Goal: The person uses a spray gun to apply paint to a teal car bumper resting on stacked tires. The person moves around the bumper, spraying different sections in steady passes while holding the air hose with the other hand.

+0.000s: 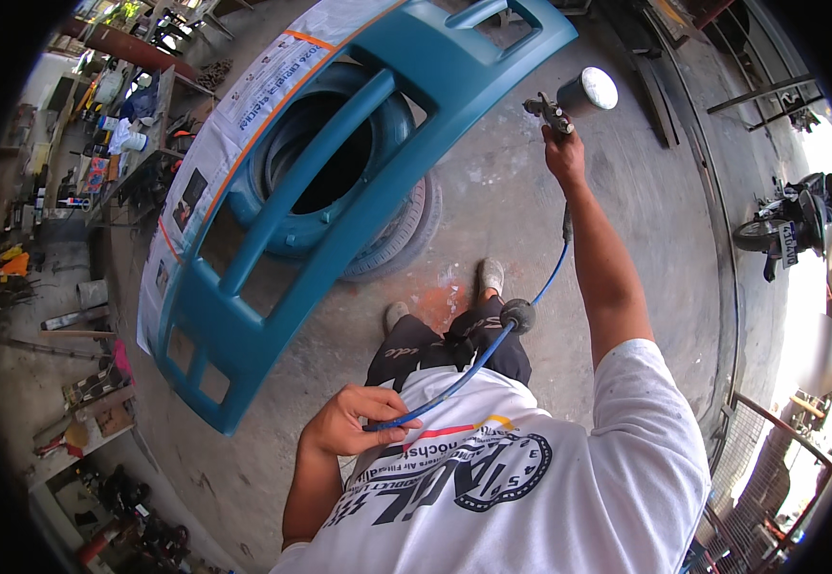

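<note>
My right hand (564, 153), arm stretched forward, is closed round the handle of a spray gun (552, 113) with a pale round cup (590, 91) on it. From the gun a blue air hose (473, 371) runs back across my body, passing through a dark round ball (518, 316). Near my waist my left hand (347, 421) pinches that hose. To the left of the gun lies a teal car bumper (330, 253), long and curved with several openings. It rests over stacked tyres (402, 234), the upper one tinted teal. The gun is apart from the bumper.
A printed banner sheet (177, 196) lies along the bumper's far side. Cluttered shelves and benches (120, 163) line the left. A motorcycle (794, 225) stands at the right, near metal rails (660, 91). My feet (491, 275) are on the concrete floor (521, 206) beside the tyres.
</note>
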